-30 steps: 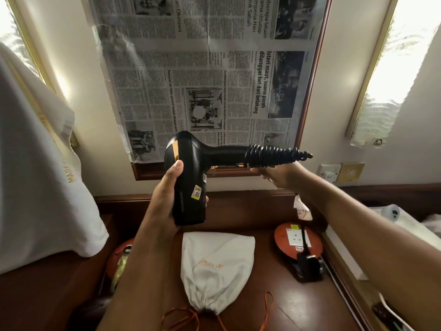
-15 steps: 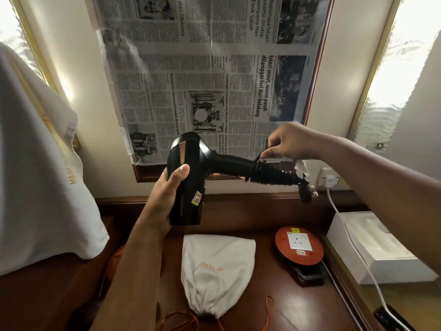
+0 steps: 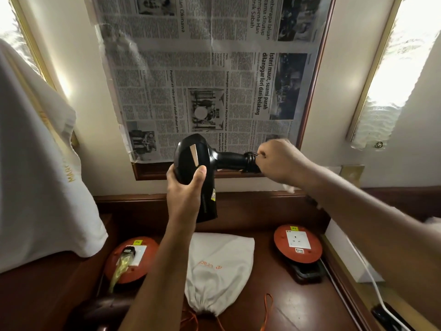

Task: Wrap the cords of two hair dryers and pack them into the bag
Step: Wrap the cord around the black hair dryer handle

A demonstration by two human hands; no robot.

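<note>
**Black dryer held up over the wooden counter, cord coiled at its handle**

The left hand is clamped around the barrel of a glossy black plastic hair dryer, thumb pressed on the smooth shell beside a slim copper-coloured stripe. The barrel points down toward the counter and the handle juts out to the right. The right hand is closed over the far end of that handle, fingers curled onto the ridged black coiled cord bunched there; only a few loops show past the knuckles.

The dryer hangs in the air above the back edge of the dark, polished wooden counter, in front of a sheet of newspaper taped over a wood-framed panel on the wall.

Directly beneath it, in the middle of the counter, a soft off-white cloth drawstring bag lies flat with its gathered neck toward the near edge and thin orange drawstrings trailing from it. A round orange socket reel with a white square faceplate sits toward the right edge on a black base; another round orange reel lies toward the left edge with a black plug in it. A white fabric garment hangs over the left side, and a white cable runs along the right edge
</note>
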